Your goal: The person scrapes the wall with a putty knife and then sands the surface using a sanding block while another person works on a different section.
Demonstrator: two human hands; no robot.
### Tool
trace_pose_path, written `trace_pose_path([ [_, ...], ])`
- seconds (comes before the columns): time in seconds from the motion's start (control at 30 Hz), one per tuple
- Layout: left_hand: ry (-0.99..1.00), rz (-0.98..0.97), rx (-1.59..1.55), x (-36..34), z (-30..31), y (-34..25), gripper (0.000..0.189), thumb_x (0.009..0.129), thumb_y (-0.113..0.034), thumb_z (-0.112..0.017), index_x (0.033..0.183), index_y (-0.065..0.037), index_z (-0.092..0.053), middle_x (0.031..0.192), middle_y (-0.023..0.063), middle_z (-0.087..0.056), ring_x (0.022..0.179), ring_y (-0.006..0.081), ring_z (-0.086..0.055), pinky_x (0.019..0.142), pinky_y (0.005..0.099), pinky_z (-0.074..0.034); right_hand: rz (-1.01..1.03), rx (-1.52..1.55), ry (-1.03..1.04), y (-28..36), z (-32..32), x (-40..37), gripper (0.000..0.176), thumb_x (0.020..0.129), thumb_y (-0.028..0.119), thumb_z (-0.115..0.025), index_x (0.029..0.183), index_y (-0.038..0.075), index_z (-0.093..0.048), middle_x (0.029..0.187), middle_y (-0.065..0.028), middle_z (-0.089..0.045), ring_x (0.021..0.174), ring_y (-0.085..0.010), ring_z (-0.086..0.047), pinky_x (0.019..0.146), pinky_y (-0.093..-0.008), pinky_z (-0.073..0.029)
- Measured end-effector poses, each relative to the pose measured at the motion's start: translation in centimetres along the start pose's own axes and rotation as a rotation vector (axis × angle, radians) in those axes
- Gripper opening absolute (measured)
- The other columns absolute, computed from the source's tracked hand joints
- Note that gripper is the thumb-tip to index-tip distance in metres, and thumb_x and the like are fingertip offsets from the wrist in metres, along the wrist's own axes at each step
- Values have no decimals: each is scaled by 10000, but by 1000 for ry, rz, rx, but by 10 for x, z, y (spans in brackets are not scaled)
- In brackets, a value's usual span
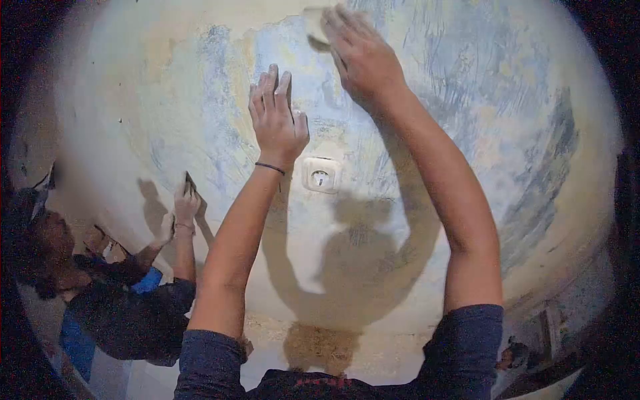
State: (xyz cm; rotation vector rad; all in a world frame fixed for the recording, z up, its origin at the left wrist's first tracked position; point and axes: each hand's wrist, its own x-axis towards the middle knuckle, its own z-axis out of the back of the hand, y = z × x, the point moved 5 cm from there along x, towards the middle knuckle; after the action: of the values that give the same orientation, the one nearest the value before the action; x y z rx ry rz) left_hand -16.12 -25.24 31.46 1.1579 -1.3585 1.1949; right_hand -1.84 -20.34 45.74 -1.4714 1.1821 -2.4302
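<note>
My left hand [277, 123] lies against the patchy blue, grey and cream wall [467, 80], fingers spread and pointing up, with nothing in it. Up and to the right, my right hand [367, 63] presses a flat, pale piece [319, 41] to the wall; its fingers cover most of the piece, so I cannot tell exactly what it is. Below and between my hands a white wall socket [321, 176] is set in the wall. A dark band circles my left wrist.
At the left, a co-worker in a dark shirt [130, 320] reaches up to the wall; one hand [186, 203] holds a thin dark tool [190, 180]. Another person's head [513, 357] shows at the lower right, near a dark wooden frame [550, 330]. Shadows fall across the wall.
</note>
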Motion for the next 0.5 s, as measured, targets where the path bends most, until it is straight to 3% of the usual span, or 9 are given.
trace_pose_path([
  [0.1,4,9,-20,0,-1,2,736,781,-79,-566,1507,-28,-455,1638,195,-384,1530,407,-310,1280,571,-162,59,-29,80,-9,19,12,480,994,73,-499,1438,-107,-519,1524,-259,-532,1472,-397,-458,1249,-492,-345],
  [0.17,-8,2,2,0,-3,2,748,777,-80,-574,1513,-33,-450,1646,194,-373,1537,407,-300,1283,568,-160,-5,-32,33,-13,9,17,469,1015,90,-484,1450,-82,-523,1525,-250,-534,1470,-400,-456,1243,-496,-347],
  [0.23,0,1,-4,-2,-3,0,752,775,-81,-578,1514,-34,-449,1648,194,-370,1537,407,-301,1284,566,-160,-152,-193,-134,-9,-3,18,478,946,92,-536,1416,23,-592,1474,-180,-593,1377,-350,-555,1163,-452,-454],
  [0.3,1,-5,-3,-2,1,0,757,772,-81,-581,1516,-35,-447,1650,194,-367,1537,406,-302,1285,564,-161,-206,-80,-79,8,-4,7,496,930,80,-549,1422,21,-589,1507,-164,-573,1420,-330,-522,1213,-449,-407],
  [0.37,16,-17,-24,-4,3,0,761,770,-94,-584,1517,-37,-448,1652,193,-365,1537,407,-305,1283,564,-169,119,-36,28,26,-18,-12,497,921,64,-559,1414,24,-602,1544,-148,-546,1455,-309,-493,1241,-441,-382],
  [0.43,15,-28,-6,-4,4,3,767,763,-106,-597,1513,-32,-453,1655,191,-365,1537,406,-308,1280,566,-183,156,-47,75,12,-9,-9,491,920,58,-569,1408,25,-610,1563,-131,-535,1472,-309,-476,1245,-440,-385],
  [0.5,33,-16,5,-5,2,4,786,748,-114,-612,1514,-35,-454,1658,188,-362,1539,400,-309,1278,567,-193,65,-121,-26,-7,4,5,490,915,55,-577,1403,16,-609,1552,-125,-546,1459,-317,-489,1231,-445,-405],
])
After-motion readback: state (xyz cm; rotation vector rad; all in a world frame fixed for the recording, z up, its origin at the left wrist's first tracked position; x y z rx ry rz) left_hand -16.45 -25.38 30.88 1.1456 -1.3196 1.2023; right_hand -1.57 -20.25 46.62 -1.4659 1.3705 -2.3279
